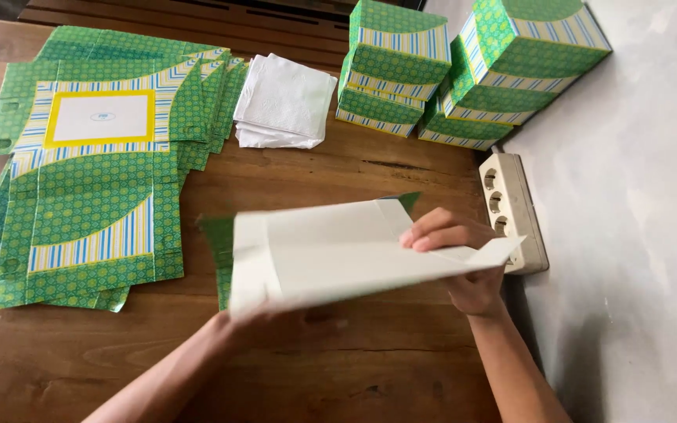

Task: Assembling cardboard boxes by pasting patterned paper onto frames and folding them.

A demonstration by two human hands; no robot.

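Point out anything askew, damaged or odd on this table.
The stacked green patterned boxes by the wall sit crooked, the right-hand pile tilted against it. The flat green cardboard sheets are fanned unevenly. No damage or spill shows.

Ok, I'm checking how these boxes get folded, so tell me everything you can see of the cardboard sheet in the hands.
The cardboard sheet is a flat, die-cut box blank of thin card, held above the wooden table, plain white side up. Green patterned print shows at its left edge and far corner. Crease lines and a pointed flap at the right are visible. The left hand supports it from beneath; the right hand pinches its right edge, fingers on top.
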